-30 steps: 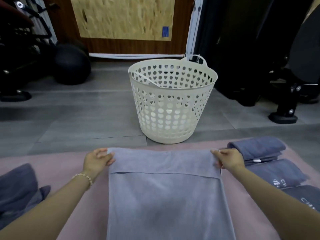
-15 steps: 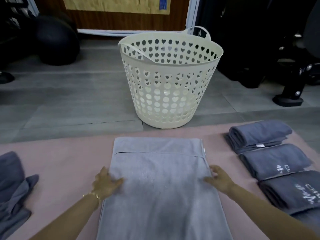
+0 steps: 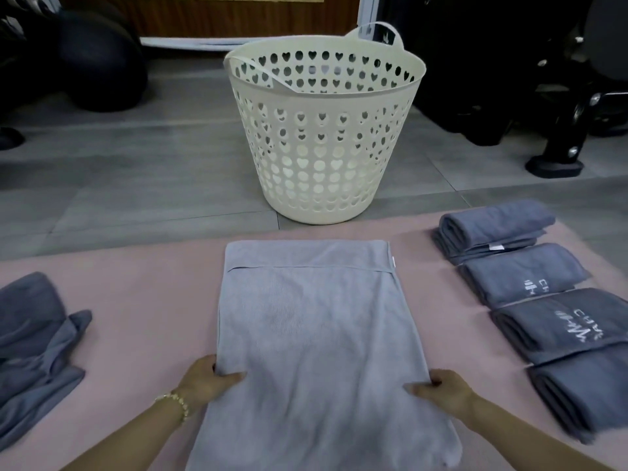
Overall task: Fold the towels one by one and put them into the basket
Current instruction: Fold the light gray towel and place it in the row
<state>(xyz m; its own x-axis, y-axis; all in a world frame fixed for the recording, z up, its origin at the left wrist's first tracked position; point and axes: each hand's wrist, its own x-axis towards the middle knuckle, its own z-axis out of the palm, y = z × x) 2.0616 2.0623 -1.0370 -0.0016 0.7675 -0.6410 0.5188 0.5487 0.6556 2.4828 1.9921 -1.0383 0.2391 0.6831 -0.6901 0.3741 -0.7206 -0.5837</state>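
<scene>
My left hand and right hand each pinch a side edge of the towel, thumb on top, fingers tucked under. It lies flat on the mat, long axis running straight away from me toward the basket (dead ahead, beyond the far hem). I judge the near part folds forward, with neither hand nearer.

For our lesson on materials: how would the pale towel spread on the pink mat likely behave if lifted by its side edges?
Probably floppy: the towel lies flat and puckers where the left hand and right hand pinch its edges, so its middle would sag. Likely not slippery: the folded towels beside it hold their shape.
</scene>
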